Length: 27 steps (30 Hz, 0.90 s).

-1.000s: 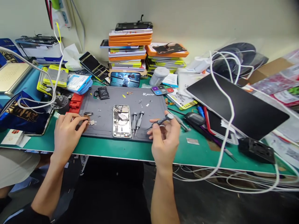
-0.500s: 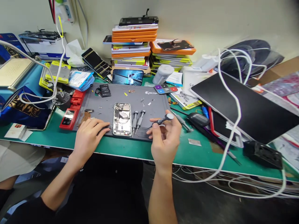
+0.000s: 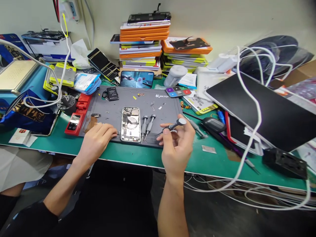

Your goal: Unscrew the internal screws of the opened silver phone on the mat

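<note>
An opened phone (image 3: pixel 130 126), its inner parts and a round coil showing, lies on the grey work mat (image 3: pixel 123 96). Left of it, my left hand (image 3: pixel 97 140) rests low over the mat, fingers bent and pressed together; whatever is under the fingertips is hidden. My right hand (image 3: pixel 176 141) grips a grey screwdriver (image 3: pixel 172 126) between thumb and fingers, its round cap pointing up and right. Two more screwdrivers (image 3: pixel 148 126) lie side by side between the phone and that hand. A black battery (image 3: pixel 113 94) and small loose parts are scattered across the mat.
A playing phone (image 3: pixel 137 79) leans before stacked boxes (image 3: pixel 144 34). At the left stands a red device (image 3: pixel 74 122). On the right are another screwdriver (image 3: pixel 196 126), a black panel (image 3: pixel 261 112) and a white cable (image 3: pixel 258 121). Someone's pale clothing (image 3: pixel 22 168) shows at far left.
The view has shifted slightly. My left fingers have drawn into a tighter bend beside the phone. My right hand keeps the screwdriver in nearly the same pose.
</note>
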Each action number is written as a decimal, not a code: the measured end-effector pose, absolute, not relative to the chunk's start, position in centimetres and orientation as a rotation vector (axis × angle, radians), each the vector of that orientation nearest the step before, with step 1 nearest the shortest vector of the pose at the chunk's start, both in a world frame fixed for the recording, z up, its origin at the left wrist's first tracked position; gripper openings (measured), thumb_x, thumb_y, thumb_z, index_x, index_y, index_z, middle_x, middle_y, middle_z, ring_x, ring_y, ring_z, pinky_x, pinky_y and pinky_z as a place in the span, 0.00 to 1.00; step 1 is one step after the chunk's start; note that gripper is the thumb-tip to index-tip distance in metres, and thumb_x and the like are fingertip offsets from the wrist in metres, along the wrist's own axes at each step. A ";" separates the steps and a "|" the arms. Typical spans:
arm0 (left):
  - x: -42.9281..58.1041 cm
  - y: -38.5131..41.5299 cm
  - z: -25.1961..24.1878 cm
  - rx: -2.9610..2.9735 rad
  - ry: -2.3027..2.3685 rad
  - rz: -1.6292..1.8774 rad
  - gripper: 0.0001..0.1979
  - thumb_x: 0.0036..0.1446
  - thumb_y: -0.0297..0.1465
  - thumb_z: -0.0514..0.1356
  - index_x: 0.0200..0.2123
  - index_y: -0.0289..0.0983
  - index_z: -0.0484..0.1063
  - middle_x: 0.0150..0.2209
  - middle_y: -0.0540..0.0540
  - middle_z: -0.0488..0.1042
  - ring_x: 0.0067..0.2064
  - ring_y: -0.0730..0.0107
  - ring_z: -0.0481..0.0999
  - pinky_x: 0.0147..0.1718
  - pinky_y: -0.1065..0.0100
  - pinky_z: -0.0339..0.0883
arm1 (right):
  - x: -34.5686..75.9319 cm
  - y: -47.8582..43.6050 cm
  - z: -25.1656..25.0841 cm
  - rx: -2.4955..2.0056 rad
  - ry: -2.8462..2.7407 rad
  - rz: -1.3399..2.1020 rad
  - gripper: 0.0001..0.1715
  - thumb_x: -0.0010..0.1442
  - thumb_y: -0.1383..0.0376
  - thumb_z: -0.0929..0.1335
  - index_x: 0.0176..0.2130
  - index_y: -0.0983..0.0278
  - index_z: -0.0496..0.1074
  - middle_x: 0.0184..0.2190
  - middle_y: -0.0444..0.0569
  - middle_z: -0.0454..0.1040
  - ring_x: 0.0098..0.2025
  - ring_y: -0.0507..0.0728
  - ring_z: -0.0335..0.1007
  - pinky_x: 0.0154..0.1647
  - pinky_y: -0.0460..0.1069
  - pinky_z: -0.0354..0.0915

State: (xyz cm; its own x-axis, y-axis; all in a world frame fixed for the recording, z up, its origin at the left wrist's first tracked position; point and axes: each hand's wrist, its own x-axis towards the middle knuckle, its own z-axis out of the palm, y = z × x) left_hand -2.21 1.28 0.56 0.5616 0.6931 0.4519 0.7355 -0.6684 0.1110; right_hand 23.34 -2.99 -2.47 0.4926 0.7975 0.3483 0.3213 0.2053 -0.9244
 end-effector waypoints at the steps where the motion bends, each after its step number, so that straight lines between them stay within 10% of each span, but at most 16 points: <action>1: -2.2 1.2 0.5 -2.684 -1.258 -0.747 0.08 0.77 0.30 0.60 0.44 0.39 0.79 0.44 0.44 0.84 0.42 0.61 0.79 0.45 0.61 0.71 | 23.3 -3.0 -2.4 -1.380 -1.069 0.441 0.28 0.72 0.60 0.68 0.69 0.54 0.66 0.47 0.49 0.82 0.31 0.51 0.75 0.34 0.51 0.76; 27: -4.0 -0.3 -1.1 -2.600 -1.619 -1.187 0.11 0.76 0.29 0.60 0.52 0.42 0.83 0.48 0.44 0.82 0.52 0.59 0.81 0.54 0.54 0.76 | 23.2 -3.0 -2.3 -1.371 -1.043 0.432 0.29 0.72 0.60 0.69 0.69 0.54 0.66 0.46 0.48 0.82 0.30 0.50 0.74 0.31 0.49 0.74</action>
